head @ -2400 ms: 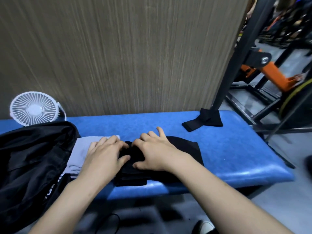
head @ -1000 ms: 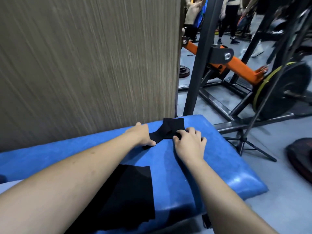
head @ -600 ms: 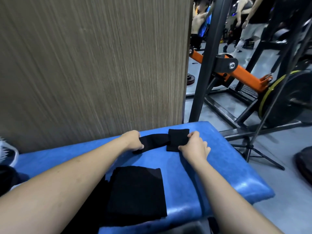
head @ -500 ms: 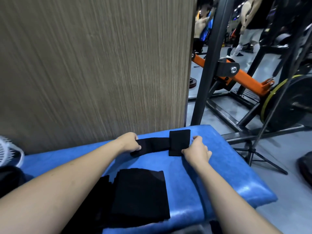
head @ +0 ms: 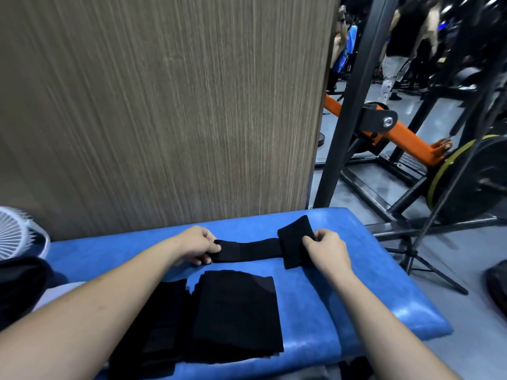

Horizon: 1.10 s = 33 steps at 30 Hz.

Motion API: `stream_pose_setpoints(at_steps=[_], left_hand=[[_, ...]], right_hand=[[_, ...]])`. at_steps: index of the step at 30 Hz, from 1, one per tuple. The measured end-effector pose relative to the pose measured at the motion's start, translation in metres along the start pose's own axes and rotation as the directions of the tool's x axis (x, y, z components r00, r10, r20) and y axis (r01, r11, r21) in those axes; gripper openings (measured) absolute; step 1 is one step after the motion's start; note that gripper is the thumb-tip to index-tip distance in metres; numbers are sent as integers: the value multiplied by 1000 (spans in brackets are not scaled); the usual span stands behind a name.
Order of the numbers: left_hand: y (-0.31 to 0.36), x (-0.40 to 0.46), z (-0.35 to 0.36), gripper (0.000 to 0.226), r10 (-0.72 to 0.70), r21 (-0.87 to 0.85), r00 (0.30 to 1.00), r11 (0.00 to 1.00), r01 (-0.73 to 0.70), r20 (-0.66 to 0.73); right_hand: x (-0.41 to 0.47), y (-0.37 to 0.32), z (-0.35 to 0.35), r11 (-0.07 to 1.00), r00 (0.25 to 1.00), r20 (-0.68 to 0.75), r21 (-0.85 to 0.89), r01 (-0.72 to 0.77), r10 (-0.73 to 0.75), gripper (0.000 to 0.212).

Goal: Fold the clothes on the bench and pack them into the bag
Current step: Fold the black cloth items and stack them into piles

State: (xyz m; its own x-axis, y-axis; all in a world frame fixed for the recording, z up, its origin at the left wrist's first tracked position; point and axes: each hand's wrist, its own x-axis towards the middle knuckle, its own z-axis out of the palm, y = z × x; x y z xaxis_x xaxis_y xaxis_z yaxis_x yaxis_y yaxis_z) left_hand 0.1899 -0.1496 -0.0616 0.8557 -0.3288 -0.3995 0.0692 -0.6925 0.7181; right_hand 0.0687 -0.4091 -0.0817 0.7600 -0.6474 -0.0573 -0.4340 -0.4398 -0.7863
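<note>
Since a second ago the black strap (head: 248,250), frame centre on the bench (head: 356,303), is stretched flat. Left hand (head: 196,246) pinches one end, right hand (head: 326,249) the wider pad; folding probably follows.

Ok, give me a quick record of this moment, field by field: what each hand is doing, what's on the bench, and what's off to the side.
left hand: pinches the narrow end of the long black fabric strap
right hand: pinches the strap's wide end
strap: stretched flat between the hands
padded blue bench: holds the strap and a folded black garment
left edge: white round fan; black bag
</note>
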Motion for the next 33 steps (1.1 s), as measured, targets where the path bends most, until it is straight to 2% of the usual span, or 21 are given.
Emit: stream_pose_setpoints(at_steps=[3, 6, 8, 10, 12, 14, 15, 16, 18, 21, 23, 26, 29, 31, 33], left_hand=[[0, -2, -2, 10, 0, -17, 1000, 1000, 0, 6], [-3, -3, -2, 9, 16, -29, 1000, 999, -16, 2], [-6, -3, -3, 10, 34, -41, 999, 999, -34, -12], [-8, -4, -3, 11, 46, -53, 999, 997, -47, -20], [-8, -6, -4, 11, 50, -61, 999, 997, -51, -19], [-8, -7, -5, 12, 47, -69, 999, 996, -48, -17], [-8, -6, -5, 12, 46, -73, 999, 996, -47, -15], [-8, -7, -6, 11, 46, -79, 999, 996, -46, -10], [-9, -7, -6, 9, 47, -91, 999, 995, -47, -1], [-11, -7, -7, 8, 52, -115, 999, 992, -51, 8], [-12, -7, -7, 7, 55, -119, 998, 991, -53, 10], [-13, -9, -8, 3, 63, -120, 998, 991, -61, 8], [-13, -9, -8, 3, 78, -152, 997, 986, -74, 20], [-12, -10, -9, 3, 81, -182, 996, 981, -74, 30], [-13, -11, -11, 2, 87, -211, 996, 974, -78, 34]], right_hand=[[-7, -15, 5, 995, 996, 7, 35, 93, -94, 20], [-18, -32, 15, 979, 978, 74, 77, 190, -195, 20], [-24, -40, 24, 962, 951, 147, 12, 272, -271, 25], [-26, -42, 36, 930, 922, 242, -136, 341, -303, 29], [-24, -39, 46, 886, 898, 314, -251, 391, -308, 20], [-20, -34, 50, 882, 894, 309, -243, 405, -325, 6], [-18, -32, 49, 898, 906, 269, -210, 386, -327, 7], [-16, -31, 47, 912, 925, 207, -198, 358, -318, 11], [-14, -29, 45, 901, 949, 88, -299, 315, -302, 28], [-18, -30, 47, 840, 968, 108, -483, 249, -226, 60], [-20, -32, 50, 826, 972, 126, -512, 236, -200, 69], [-18, -36, 52, 890, 978, 152, -413, 192, -141, 70], [-15, -37, 52, 987, 978, 172, -90, 133, -116, 63], [-16, -41, 53, 982, 976, 152, 133, 137, -157, 54], [-20, -49, 55, 948, 959, 149, 246, 202, -243, 46]])
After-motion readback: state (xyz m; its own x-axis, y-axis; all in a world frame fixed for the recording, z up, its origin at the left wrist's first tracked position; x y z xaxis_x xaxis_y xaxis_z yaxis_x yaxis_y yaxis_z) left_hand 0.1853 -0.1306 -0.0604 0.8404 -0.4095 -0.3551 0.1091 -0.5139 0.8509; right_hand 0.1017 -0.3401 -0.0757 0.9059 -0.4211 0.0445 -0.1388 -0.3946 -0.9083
